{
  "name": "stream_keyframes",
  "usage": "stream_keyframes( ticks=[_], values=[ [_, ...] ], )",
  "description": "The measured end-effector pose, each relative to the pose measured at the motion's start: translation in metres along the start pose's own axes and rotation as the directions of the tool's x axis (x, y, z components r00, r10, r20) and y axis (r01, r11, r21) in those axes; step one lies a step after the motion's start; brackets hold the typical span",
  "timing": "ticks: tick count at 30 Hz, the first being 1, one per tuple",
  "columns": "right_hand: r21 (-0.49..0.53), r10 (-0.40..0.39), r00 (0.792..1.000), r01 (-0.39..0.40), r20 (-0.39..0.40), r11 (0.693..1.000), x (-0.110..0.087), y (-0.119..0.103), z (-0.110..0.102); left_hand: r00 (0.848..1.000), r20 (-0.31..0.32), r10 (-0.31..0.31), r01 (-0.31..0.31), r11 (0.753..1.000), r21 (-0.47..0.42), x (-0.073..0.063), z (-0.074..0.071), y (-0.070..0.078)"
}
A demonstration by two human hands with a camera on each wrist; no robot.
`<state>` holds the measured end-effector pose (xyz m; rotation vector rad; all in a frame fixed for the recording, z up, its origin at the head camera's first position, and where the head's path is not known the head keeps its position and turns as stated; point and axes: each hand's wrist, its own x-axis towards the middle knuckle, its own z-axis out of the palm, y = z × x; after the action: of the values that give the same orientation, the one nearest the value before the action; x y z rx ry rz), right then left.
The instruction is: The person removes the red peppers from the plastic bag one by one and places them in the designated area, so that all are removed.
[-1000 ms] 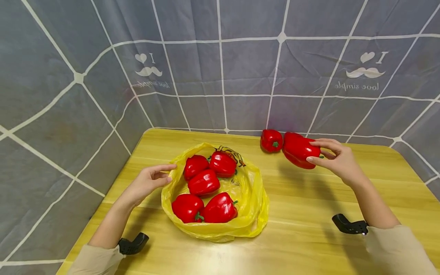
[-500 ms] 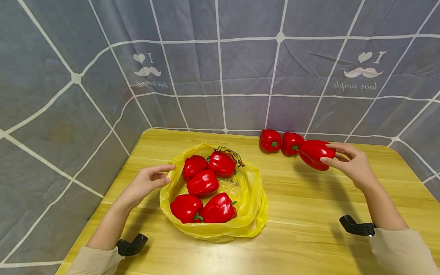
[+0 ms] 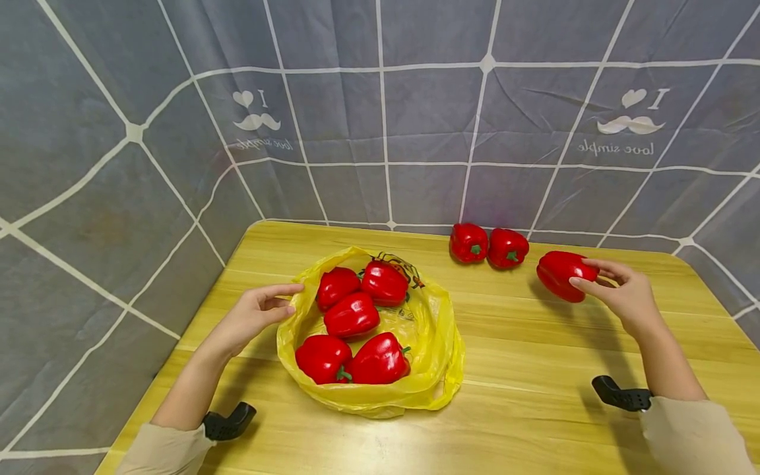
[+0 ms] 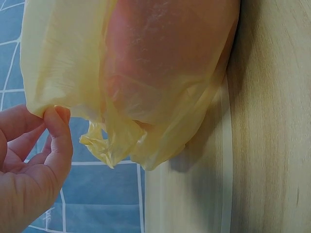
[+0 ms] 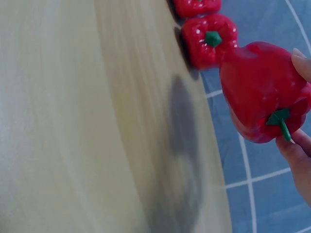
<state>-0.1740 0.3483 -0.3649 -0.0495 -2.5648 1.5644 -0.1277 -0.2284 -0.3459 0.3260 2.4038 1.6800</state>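
Over the desk (image 3: 516, 369), right of the bag (image 3: 438, 310), the fingers of the right hand (image 3: 626, 298) pinch a pepper (image 3: 561, 274) near its stem end, likely light, stiff and slippery, best held across its broad sides, while those of the left hand (image 3: 252, 320) pinch the bag's rim.

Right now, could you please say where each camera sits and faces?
Head: head-worn, facing forward and down at the yellow bag; left hand, right hand, forearms show.
Left wrist: worn there, facing the bag's side; left hand shows.
Right wrist: worn there, facing the held pepper; right hand partly shows.
Head and right wrist share that pepper.
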Motion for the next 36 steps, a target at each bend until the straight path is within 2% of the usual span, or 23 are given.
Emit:
stream_keyframes(
  ticks=[3,6,9,10,13,16,17,25,32,36],
  values=[
    [0.028,0.038,0.999,-0.038,-0.013,0.999,0.002,0.01,-0.001,1.0,0.002,-0.004,0.004,1.0,0.007,0.001,0.0,-0.001],
    [0.051,0.049,0.998,-0.046,-0.044,0.998,0.017,0.047,-0.002,1.0,0.008,-0.008,0.008,1.0,0.007,0.001,0.0,-0.003],
    [0.099,0.069,0.996,-0.062,-0.063,0.993,0.022,0.057,0.0,1.0,0.007,-0.008,0.008,1.0,-0.002,0.002,0.0,-0.004],
    [0.094,0.068,0.995,-0.062,-0.067,0.994,0.022,0.058,0.001,1.0,0.006,-0.007,0.007,1.0,-0.005,0.002,0.0,-0.005],
    [0.11,0.124,0.989,-0.114,-0.087,0.987,0.012,0.034,0.007,1.0,0.002,-0.009,0.009,1.0,-0.013,0.002,0.001,-0.005],
    [0.062,0.143,0.983,-0.137,-0.111,0.989,0.011,0.03,0.011,1.0,-0.001,-0.013,0.013,1.0,-0.018,0.002,0.001,-0.005],
    [0.086,0.167,0.978,-0.157,-0.126,0.984,0.011,0.029,0.013,1.0,-0.001,-0.013,0.013,1.0,-0.018,0.001,0.001,-0.005],
    [-0.001,0.216,0.966,-0.218,-0.145,0.976,0.013,0.027,0.022,1.0,0.01,-0.008,0.008,1.0,-0.013,0.002,0.001,-0.001],
    [0.031,0.276,0.932,-0.276,-0.235,0.961,0.023,0.028,0.031,1.0,0.015,-0.025,0.025,1.0,-0.013,0.003,0.001,-0.004],
    [0.011,0.28,0.918,-0.289,-0.281,0.957,0.029,0.027,0.037,1.0,0.017,-0.021,0.022,1.0,-0.013,0.004,0.001,-0.006]
  ],
)
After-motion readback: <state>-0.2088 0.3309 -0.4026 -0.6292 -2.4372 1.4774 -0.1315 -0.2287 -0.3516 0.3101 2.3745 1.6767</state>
